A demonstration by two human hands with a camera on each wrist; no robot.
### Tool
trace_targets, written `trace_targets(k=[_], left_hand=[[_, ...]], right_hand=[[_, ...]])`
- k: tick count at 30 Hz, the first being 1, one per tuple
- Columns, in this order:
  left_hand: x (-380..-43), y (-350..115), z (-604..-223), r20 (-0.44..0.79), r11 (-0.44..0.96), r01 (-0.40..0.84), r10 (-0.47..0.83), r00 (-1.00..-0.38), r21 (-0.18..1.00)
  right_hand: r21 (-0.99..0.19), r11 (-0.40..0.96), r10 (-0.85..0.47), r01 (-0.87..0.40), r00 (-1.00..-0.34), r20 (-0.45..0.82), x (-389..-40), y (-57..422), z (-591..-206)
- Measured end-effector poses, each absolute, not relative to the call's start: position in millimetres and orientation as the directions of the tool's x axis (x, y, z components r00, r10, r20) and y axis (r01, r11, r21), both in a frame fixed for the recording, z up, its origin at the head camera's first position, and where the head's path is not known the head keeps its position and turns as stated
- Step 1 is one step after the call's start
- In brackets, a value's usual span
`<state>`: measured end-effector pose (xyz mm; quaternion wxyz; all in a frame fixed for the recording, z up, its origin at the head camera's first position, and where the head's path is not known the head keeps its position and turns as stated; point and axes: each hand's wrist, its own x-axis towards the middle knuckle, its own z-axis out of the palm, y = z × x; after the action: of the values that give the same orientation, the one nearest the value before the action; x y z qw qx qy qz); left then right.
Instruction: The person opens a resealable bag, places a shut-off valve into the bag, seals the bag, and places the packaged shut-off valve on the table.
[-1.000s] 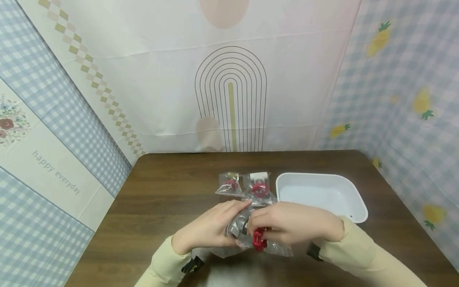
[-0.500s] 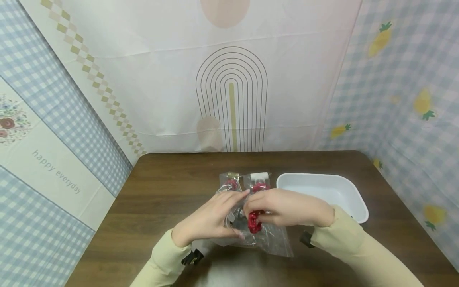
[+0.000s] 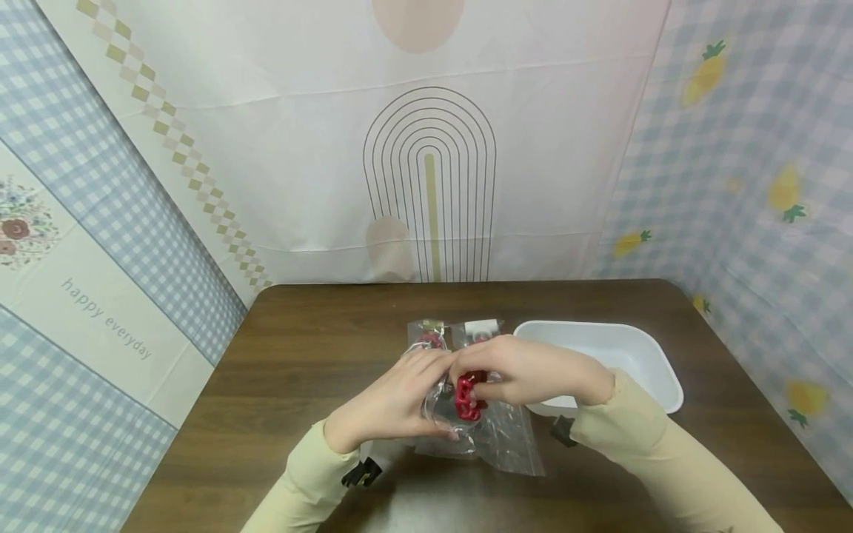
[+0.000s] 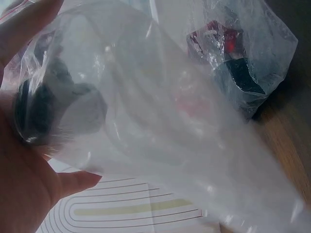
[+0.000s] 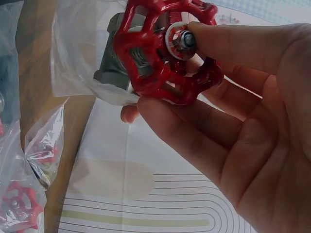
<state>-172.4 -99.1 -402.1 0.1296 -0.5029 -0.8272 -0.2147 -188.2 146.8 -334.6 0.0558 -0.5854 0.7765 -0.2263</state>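
In the head view my right hand (image 3: 529,368) pinches the red handwheel (image 3: 468,398) of a gate valve. The right wrist view shows the thumb on the wheel's centre nut (image 5: 185,40) and fingers around the rim. Behind the wheel, the grey metal valve body (image 5: 111,56) sits partly inside a clear plastic bag (image 5: 80,48). My left hand (image 3: 393,401) holds that bag from the left, thumb below and fingers above. Up close in the left wrist view, the bag (image 4: 146,116) spreads wide, and a dark, blurred shape shows through it beside the palm.
Two more bagged valves lie behind the hands: one with a brass end (image 3: 432,326), one with a white end (image 3: 481,326). A white plastic tub (image 3: 671,381) stands to the right on the brown wooden table (image 3: 320,333). Loose clear film (image 3: 513,440) lies near the right hand.
My right hand has moved up and slightly left with the red handwheel. The left hand stays almost in place, now closer to the right fingers. The metal valve body is hidden in the head view.
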Motion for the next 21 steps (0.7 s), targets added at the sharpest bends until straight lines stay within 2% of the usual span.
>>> trace_targets(k=[5,9,13,16,21], left_hand=[[-171,-98,-403,0.420,0.401,0.878,0.772,-0.477,0.260],[-171,-96,-405,0.440,0.378,0.883,0.767,-0.468,0.279],[-170,-94,-406,0.447,0.360,0.876,0.758,-0.476,0.322],[-169,-92,-407,0.450,0.355,0.874,0.755,-0.477,0.332],[-167,-89,-406,0.451,0.363,0.873,0.752,-0.481,0.325]], right_hand=[[-0.445,0.239,-0.921,-0.863,-0.346,0.176,-187,146,-335],[-0.478,0.254,-0.904,-0.841,-0.381,0.191,-186,143,-338],[-0.496,0.306,-0.880,-0.812,-0.440,0.177,-180,138,-340],[-0.470,0.368,-0.861,-0.803,-0.485,0.155,-175,135,-340],[-0.413,0.416,-0.847,-0.810,-0.510,0.148,-168,130,-341]])
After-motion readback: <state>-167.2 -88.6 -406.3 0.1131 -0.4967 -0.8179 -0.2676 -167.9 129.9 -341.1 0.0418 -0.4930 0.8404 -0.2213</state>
